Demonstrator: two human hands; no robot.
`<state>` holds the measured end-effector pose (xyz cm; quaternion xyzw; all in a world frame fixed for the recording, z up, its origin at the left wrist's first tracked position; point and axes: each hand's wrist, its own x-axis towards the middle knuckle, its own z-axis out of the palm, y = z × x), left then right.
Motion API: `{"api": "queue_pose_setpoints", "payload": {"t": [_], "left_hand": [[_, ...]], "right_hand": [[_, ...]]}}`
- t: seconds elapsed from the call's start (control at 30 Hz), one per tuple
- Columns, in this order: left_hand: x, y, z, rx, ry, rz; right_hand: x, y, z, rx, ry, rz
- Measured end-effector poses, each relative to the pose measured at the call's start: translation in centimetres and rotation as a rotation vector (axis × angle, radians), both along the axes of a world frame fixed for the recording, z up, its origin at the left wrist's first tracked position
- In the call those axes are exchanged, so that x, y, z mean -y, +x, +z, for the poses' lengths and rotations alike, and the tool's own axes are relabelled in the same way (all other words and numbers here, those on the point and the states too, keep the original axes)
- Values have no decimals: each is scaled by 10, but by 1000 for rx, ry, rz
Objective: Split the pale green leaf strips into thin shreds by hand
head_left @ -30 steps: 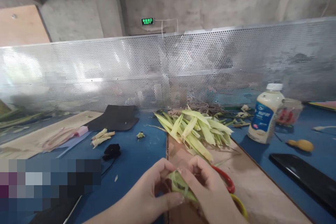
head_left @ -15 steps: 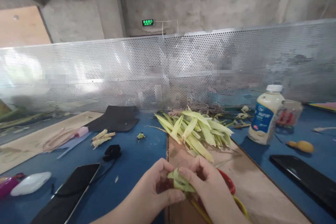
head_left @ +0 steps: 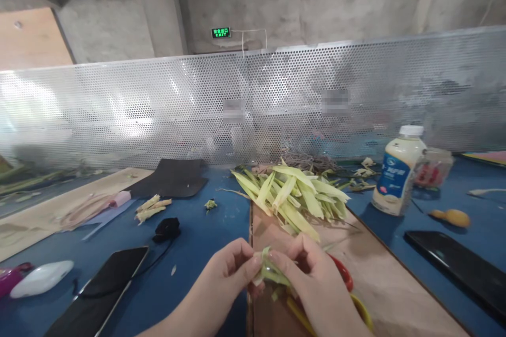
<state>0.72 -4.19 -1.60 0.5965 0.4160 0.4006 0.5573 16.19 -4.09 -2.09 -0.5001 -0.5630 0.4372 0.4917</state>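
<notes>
My left hand [head_left: 228, 269] and my right hand [head_left: 312, 279] meet low in the middle, both pinched on a small folded bundle of green leaf strips [head_left: 269, 271]. The bundle sits just above a brown cardboard sheet [head_left: 379, 274]. Under my right hand lie scissors with red and yellow handles [head_left: 344, 274], partly hidden. A loose pile of pale green leaf strips [head_left: 294, 195] rests on the far end of the cardboard, beyond my fingers.
A white bottle with a blue label [head_left: 398, 171] stands at right, a black phone [head_left: 458, 266] nearer. At left lie another phone [head_left: 103, 287] with a cable, a white oval object [head_left: 41, 278], a dark pad [head_left: 172, 178]. A perforated metal screen [head_left: 253, 105] closes the back.
My hands have lifted slightly and the left fingers have moved from wrapping round the bundle to pinching its end. The view has shifted a little.
</notes>
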Motion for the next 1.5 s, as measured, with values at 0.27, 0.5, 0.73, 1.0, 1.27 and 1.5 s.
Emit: {"api": "queue_pose_setpoints", "payload": {"t": [0.27, 0.5, 0.73, 1.0, 1.27, 1.5], "left_hand": [[8, 4, 5, -40, 47, 68], [7, 1, 6, -72, 107, 151], [12, 3, 5, 1, 83, 153], [14, 5, 12, 59, 52, 174], [8, 2, 7, 216, 26, 205], [6, 3, 6, 289, -121, 100]], "right_hand": [[6, -6, -1, 39, 62, -36], [7, -6, -2, -128, 13, 133], [3, -5, -6, -130, 12, 68], [3, 0, -3, 47, 143, -73], [2, 0, -6, 30, 139, -137], [1, 1, -8, 71, 173, -131]]}}
